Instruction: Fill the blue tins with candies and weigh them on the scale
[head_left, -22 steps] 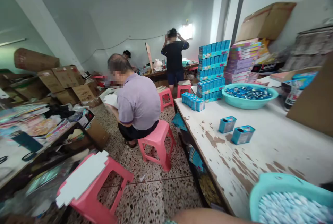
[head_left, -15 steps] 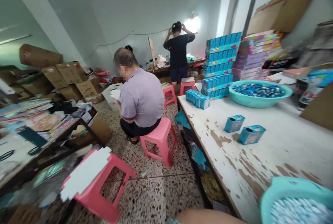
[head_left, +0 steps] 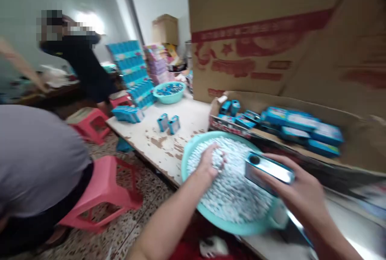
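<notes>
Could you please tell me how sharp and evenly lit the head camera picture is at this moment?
Head view: motion blur smears nearly everything; the carton print and the blue boxes streak. The left hand in the pellet basin and the right hand holding a box are soft. The window is blown out; wide-angle lens bends the edges.

A worn white table [head_left: 183, 125] is carrying two teal basins [head_left: 193, 153] [head_left: 169, 98]. Small blue boxes [head_left: 168, 123] and a big cardboard carton [head_left: 271, 34] are sitting on it too.
</notes>
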Available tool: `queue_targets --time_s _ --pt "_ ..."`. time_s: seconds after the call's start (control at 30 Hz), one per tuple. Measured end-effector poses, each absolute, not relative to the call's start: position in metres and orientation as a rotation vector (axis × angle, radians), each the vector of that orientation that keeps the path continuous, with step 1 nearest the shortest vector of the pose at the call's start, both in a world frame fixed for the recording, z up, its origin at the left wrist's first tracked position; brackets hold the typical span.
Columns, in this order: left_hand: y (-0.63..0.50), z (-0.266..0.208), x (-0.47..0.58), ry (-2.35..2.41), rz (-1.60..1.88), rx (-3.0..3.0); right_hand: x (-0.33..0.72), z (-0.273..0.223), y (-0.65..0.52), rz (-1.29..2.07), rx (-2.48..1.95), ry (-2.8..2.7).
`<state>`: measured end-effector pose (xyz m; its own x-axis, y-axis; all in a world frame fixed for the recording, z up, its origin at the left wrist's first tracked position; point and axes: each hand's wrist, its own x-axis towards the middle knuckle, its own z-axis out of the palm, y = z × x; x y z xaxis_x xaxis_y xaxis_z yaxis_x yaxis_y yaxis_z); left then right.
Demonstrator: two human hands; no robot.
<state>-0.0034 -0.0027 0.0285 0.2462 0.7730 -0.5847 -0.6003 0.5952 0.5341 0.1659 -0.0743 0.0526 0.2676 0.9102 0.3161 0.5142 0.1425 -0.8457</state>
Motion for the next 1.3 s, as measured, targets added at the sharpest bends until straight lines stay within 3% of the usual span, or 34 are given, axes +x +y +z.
queue_targets --time_s 0.13,0.3,0.53,0.73,0.93,1.3 --pt "0.003 0.061 0.007 0.754 1.0 0.29 0.182 0.054 -0.079 0.587 -1.434 -1.51" --pt "0.003 0.096 0.039 0.758 1.228 0.548 0.161 0.061 -0.063 0.448 -1.35 -1.628" --pt "0.019 0.087 0.055 0.797 1.446 0.671 0.155 0.067 -0.047 0.471 -1.492 -1.626" --pt "0.024 0.087 0.056 0.812 1.41 0.732 0.16 0.071 -0.045 0.495 -1.477 -1.686" --pt "0.025 0.089 0.059 0.828 1.366 0.817 0.17 0.075 -0.033 0.73 -1.538 -1.616" --pt "0.028 0.095 0.057 0.756 1.483 0.812 0.172 0.078 -0.027 0.723 -1.48 -1.546"
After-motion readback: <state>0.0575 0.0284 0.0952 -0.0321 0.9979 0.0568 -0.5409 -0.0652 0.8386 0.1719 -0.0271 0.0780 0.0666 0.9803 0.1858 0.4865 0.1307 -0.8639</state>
